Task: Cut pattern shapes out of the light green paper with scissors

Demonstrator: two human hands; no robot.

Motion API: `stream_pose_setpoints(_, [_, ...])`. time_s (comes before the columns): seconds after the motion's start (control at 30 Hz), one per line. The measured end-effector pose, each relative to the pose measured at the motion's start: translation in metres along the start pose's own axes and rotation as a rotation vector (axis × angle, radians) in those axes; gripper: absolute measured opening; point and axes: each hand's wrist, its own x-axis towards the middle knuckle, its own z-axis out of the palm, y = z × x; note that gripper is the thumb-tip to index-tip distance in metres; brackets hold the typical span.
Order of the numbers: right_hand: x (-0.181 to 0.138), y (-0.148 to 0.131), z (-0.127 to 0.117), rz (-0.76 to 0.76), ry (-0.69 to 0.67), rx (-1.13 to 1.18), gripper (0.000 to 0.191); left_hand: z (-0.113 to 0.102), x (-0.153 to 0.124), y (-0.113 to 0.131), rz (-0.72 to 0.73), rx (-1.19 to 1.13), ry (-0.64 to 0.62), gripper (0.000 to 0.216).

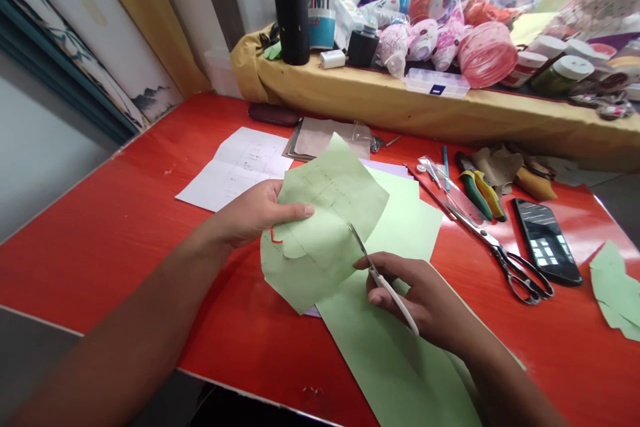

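Note:
My left hand [260, 212] pinches a piece of light green paper [335, 180], thumb on top, holding it up over the table. Faint pencil lines run across the paper, and a cut-out notch lets red show through near its left side. In my right hand [410, 293] is a small pair of scissors [397, 303] with white handles. Its blades lie against the lower right part of the paper; whether they are closed is hard to see. Beneath both hands lie larger green sheets [395, 353].
On the red table [125, 213] lie a folded white sheet [235, 170], large metal scissors [500, 250], pliers [483, 190], a black phone [547, 240] and green paper scraps [617, 287]. Jars, bags and a pen holder [321, 28] crowd the yellow-covered ledge [350, 90] behind.

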Motion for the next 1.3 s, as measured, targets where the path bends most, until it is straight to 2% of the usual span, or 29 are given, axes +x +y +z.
stream_pose_setpoints(0.13, [0.001,-0.001,0.000,0.007,0.012,-0.006,0.061,0.002,0.001,0.000,0.055,-0.011,0.096,0.043])
stream_pose_setpoints(0.5, [-0.001,0.003,0.002,-0.026,0.085,0.100,0.055,0.013,0.002,-0.006,0.179,-0.032,0.212,0.044])
stream_pose_setpoints(1.03, [-0.001,0.005,0.003,-0.031,0.153,0.156,0.053,0.034,0.000,-0.013,0.180,-0.063,0.152,0.039])
stream_pose_setpoints(1.3, [0.002,0.002,0.003,-0.028,0.198,0.130,0.055,0.046,-0.002,-0.015,0.195,-0.056,0.180,0.044])
